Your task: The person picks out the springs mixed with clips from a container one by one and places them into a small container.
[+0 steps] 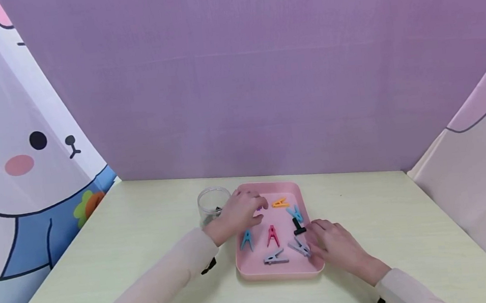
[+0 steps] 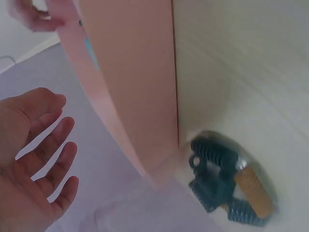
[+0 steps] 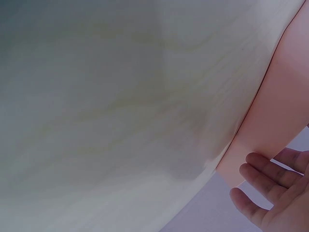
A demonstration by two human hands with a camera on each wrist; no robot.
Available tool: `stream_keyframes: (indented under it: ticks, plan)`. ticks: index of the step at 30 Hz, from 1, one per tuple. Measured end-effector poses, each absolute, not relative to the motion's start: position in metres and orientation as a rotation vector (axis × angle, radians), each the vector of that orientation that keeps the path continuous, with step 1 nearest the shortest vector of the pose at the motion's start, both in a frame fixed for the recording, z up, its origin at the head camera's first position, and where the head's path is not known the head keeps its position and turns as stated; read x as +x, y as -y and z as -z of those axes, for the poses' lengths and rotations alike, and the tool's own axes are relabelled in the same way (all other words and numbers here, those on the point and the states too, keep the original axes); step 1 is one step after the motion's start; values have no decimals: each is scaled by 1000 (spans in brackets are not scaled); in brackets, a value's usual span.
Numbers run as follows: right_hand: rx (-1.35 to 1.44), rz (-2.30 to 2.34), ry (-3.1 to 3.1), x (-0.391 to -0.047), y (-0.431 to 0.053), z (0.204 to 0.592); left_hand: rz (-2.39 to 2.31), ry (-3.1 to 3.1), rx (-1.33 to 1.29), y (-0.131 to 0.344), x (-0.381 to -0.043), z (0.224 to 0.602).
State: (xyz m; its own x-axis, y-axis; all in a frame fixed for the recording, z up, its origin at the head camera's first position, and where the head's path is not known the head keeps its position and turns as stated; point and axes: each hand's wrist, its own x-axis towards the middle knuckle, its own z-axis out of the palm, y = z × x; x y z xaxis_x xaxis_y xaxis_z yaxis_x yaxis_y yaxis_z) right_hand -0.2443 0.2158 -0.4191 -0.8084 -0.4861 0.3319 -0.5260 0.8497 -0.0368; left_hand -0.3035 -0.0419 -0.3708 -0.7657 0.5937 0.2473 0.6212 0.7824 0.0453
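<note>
My left hand [image 1: 241,210] hovers over the far left part of a pink tray [image 1: 282,274]. Its fingers are loosely bent with nothing between them, as the left wrist view shows. My right hand [image 1: 336,246] is at the tray's right rim, thumb over the inside and the other fingers along the outer wall. Inside lie small plastic clips: an orange clip [image 1: 280,203], a red clip [image 1: 272,236], blue clips [image 1: 246,239] on both sides, and two grey clips [image 1: 276,257] near the front. A black T-shaped piece [image 1: 298,226] lies by the right wall. Something purple is mostly hidden under my left hand.
Left of the tray stands a clear round jar [image 1: 214,200], partly behind my left hand. Dark ribbed pieces [image 2: 215,152] and a brown ribbed piece [image 2: 254,191] show inside it. A purple cloth wall [image 1: 262,80] rises behind the pale wooden table [image 1: 386,205].
</note>
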Motion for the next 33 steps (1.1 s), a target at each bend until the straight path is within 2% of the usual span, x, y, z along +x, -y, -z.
stream_keyframes:
  ticks: [19,33]
  plan:
    - [768,-182,2710,-244,-216,419,58,2866,-1117,-9,-302,376]
    - [780,-165,2707,-244,-217,418,22,2831,-1172,-33,-319,370]
